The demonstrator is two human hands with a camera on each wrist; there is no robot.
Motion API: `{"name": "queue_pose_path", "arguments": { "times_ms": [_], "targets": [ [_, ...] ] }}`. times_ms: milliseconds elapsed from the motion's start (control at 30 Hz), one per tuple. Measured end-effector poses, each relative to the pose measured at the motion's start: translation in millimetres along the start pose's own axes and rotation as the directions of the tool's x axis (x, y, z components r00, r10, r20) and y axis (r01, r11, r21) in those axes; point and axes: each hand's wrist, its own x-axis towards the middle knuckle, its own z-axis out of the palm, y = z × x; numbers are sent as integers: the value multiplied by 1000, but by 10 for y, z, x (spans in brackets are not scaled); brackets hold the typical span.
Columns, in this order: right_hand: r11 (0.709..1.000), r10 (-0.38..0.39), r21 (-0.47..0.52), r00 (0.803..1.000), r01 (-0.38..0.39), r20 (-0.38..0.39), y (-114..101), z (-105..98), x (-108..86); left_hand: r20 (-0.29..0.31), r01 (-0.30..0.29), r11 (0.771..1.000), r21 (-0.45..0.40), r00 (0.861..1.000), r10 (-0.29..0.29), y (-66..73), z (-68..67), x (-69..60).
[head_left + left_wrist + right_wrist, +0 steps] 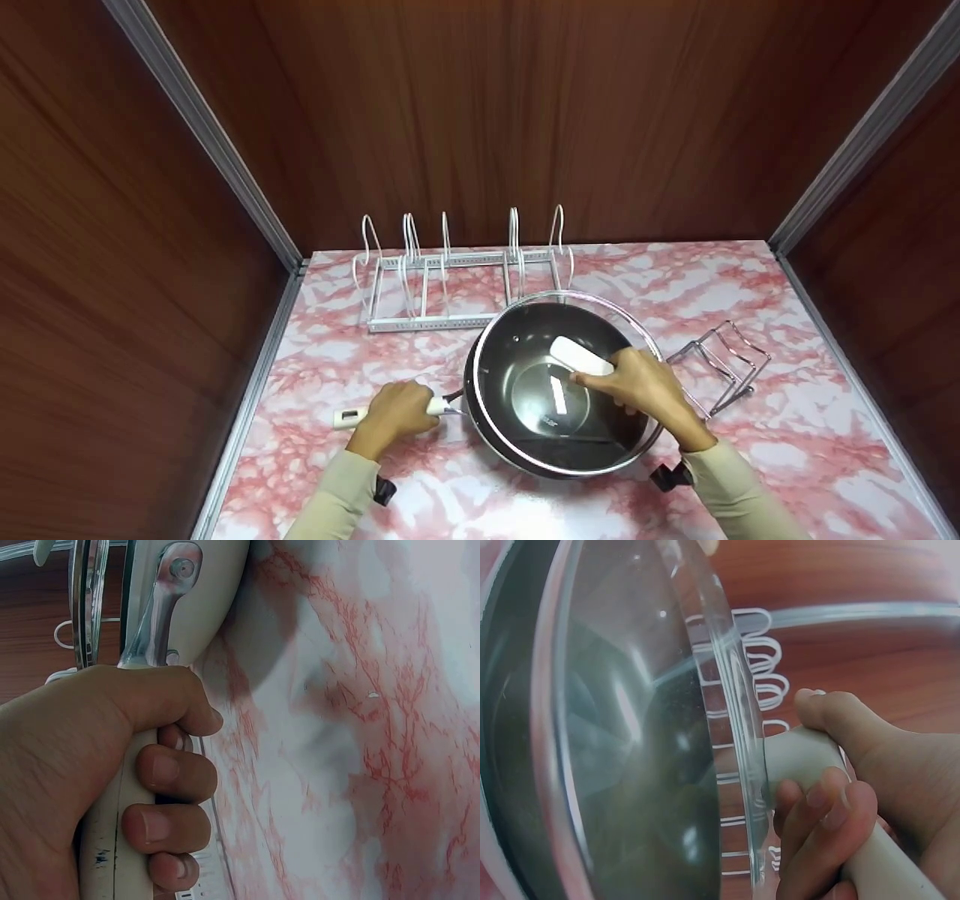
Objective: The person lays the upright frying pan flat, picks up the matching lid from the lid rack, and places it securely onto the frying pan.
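Observation:
A dark-lined pan (210, 607) with a cream outside is near the middle of the table, its handle (351, 418) pointing left. My left hand (401, 409) grips that handle, fingers curled around it. Over the pan is a clear glass lid (630, 727) with a metal rim, tilted and set off toward the right. In the left wrist view, a narrow gap parts the lid's rim from the pan. My right hand (645, 382) holds the lid's long white handle (577, 355), fingers and thumb wrapped about it. The pan's inside shows through the glass.
Behind the pan stands a white wire rack (427, 325) with several upright loops. A small chrome wire stand (739, 356) is to the right, partly behind the lid. Brown wood-look panels (480, 120) enclose the red-and-white marbled table (810, 465) at the back and sides.

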Motion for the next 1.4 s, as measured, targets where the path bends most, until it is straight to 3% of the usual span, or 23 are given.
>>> {"name": "queue_pose_path", "arguments": {
  "times_ms": [733,967,1400],
  "targets": [
    [1000,-11,7,1000,10,23,-84,63,20,16,11,1000,11,1000,-11,-4,-11,16],
    [1000,-16,2,999,16,31,-95,94,14,-15,-4,1000,10,1000,4,-9,3,11],
    [1000,-6,1,999,6,47,-82,151,20,5,8,1000,11,1000,-8,-2,7,6]
  ]
}}
